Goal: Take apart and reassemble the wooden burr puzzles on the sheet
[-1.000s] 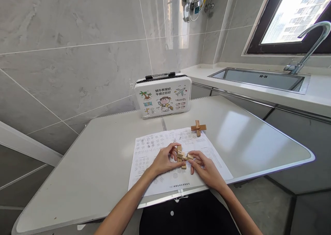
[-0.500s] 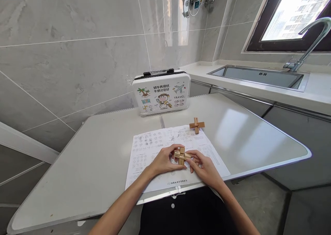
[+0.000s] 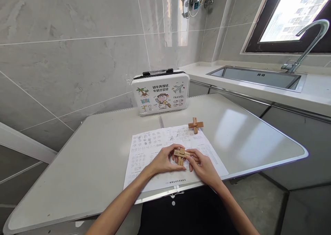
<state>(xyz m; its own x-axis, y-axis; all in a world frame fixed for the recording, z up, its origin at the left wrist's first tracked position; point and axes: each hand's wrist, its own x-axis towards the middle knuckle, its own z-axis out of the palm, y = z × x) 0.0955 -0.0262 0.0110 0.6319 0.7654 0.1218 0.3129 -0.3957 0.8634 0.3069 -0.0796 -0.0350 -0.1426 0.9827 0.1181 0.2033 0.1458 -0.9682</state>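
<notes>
My left hand [image 3: 162, 160] and my right hand [image 3: 203, 166] meet over a printed instruction sheet [image 3: 144, 148] and both pinch a small wooden burr puzzle [image 3: 181, 154] made of crossed sticks. The left fingers grip its left side, the right fingers its right side, just above the paper. A second wooden cross-shaped puzzle [image 3: 196, 125] lies untouched at the sheet's far right corner.
The sheet lies on a white folding table [image 3: 90, 173] against a grey tiled wall. A white cartoon-printed case [image 3: 160, 93] stands upright at the table's back. A steel sink [image 3: 256, 75] with a faucet [image 3: 307, 45] sits on the counter at the right, below a window.
The wooden pieces have come closer together between my fingers, from spread sticks to a more compact cross. Both hands stayed in place over the sheet.
</notes>
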